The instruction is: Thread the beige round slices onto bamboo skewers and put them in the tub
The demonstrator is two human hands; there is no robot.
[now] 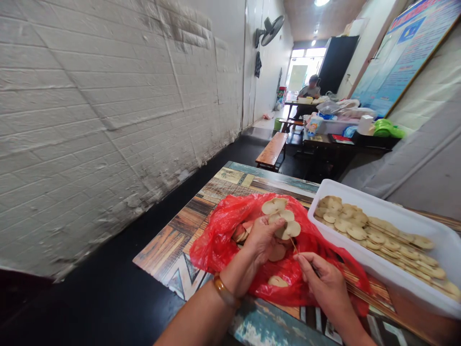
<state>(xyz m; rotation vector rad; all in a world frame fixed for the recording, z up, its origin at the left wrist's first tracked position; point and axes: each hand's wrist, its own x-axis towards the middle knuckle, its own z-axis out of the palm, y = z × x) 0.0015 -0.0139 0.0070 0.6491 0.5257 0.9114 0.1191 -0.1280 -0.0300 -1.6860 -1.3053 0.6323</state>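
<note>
My left hand [262, 239], with an amber-coloured bangle on its wrist, is closed on several thin, round beige slices [291, 229] threaded on a thin wooden skewer [294, 245]. Thumb and fingers of my right hand [322, 276] pinch the skewer's lower end. Both hands are over an open red plastic bag [216, 235] spread on the table. More slices lie in the bag, partly hidden by my left hand. One loose slice [278, 281] rests on the bag's near side.
A white plastic tub [382, 204] stands at the right, holding rows of skewered slices [356, 233]. The patchwork-patterned table [173, 245] ends near a white brick-patterned wall [118, 120]. Farther back are a wooden bench [272, 148], a cluttered table and a seated person [310, 90].
</note>
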